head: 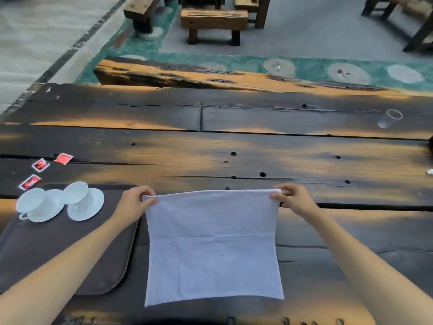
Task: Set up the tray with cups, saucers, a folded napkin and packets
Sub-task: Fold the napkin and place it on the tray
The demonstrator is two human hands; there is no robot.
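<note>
A white cloth napkin (212, 245) hangs spread out in front of me over the dark wooden table. My left hand (134, 202) pinches its top left corner and my right hand (293, 199) pinches its top right corner. A dark brown tray (58, 259) lies on the table to the left. At its far left end stand two white cups (30, 200) (75, 192), each on a white saucer (50, 211) (90, 208). Three red packets (63, 158) (40, 164) (29, 182) lie on the table beyond the tray.
A clear plastic cup (389, 118) stands at the far right of the table (234, 141). A rough wooden bench (187, 77) runs along the table's far side. Wooden stools (214, 23) stand on the floor beyond it.
</note>
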